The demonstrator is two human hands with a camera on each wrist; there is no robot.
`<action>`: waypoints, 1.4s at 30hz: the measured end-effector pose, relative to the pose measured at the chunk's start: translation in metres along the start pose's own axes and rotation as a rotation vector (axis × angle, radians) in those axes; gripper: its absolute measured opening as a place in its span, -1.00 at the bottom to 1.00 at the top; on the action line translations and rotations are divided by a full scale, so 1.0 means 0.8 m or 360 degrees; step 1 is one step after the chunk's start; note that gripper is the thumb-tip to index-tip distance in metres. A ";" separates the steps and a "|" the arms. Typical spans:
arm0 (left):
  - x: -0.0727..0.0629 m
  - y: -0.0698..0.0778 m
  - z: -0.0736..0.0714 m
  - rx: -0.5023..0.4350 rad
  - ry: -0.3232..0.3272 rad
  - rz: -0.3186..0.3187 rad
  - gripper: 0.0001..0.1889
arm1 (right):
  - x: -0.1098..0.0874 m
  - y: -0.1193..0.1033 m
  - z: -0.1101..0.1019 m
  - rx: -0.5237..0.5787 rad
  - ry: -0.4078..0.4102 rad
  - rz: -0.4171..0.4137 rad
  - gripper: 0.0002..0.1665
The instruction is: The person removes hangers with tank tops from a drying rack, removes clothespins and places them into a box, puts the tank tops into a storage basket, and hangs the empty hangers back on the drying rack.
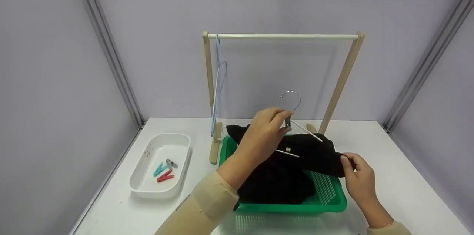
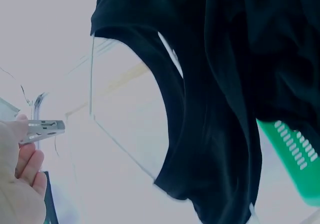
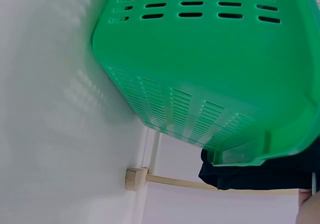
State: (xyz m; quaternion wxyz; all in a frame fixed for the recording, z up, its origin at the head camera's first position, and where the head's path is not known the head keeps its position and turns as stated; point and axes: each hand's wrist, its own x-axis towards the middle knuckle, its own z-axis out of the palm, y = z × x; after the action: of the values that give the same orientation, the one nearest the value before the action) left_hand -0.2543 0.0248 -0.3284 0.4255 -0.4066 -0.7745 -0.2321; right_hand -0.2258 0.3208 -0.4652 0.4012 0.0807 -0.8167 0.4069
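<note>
Garment (image 1: pixel 314 155) over basket (image 1: pixel 292 208); rack (image 1: pixel 285 36) behind

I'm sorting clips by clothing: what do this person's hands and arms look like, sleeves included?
The left hand and right hand wear no gloves. The left sleeve is beige, with what looks like a matching band near its end and a dark mark too small to make out. Only the end of the right sleeve shows, also beige.

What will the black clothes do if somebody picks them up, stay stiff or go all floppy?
The black garment would probably flop, because its cloth droops in loose folds. Around the hanger it may keep more shape, since the thin white arms reach into the neck opening.
</note>
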 end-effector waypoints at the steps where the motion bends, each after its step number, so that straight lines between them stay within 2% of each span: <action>1: -0.001 -0.003 -0.004 0.0013 0.0023 -0.0004 -0.68 | 0.000 0.000 0.000 -0.0001 0.0000 0.0003 -0.92; 10: -0.012 -0.024 -0.044 0.0091 0.0214 -0.0144 -0.60 | -0.001 0.002 0.004 0.0017 0.0005 -0.0002 -0.93; 20: -0.034 -0.048 -0.091 0.0159 0.0286 -0.0265 -0.61 | -0.002 0.004 0.006 0.0005 0.0010 -0.0004 -0.92; 29: -0.047 -0.063 -0.124 0.0204 0.0381 -0.0313 -0.60 | -0.001 0.002 0.006 0.0012 0.0022 0.0016 -0.93; 35: -0.062 -0.077 -0.142 0.0217 0.0497 -0.0369 -0.58 | -0.003 0.001 -0.001 0.0014 0.0031 0.0026 -0.91; 42: -0.081 -0.094 -0.155 0.0286 0.0496 -0.0457 -0.58 | -0.005 0.000 -0.004 0.0006 0.0034 0.0054 -0.91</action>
State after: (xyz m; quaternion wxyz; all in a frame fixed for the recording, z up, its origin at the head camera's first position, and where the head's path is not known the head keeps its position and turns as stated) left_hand -0.2385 -0.1330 -0.3186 0.5371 -0.2119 -0.7669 -0.2803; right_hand -0.2214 0.3221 -0.4670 0.4028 0.0634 -0.8128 0.4160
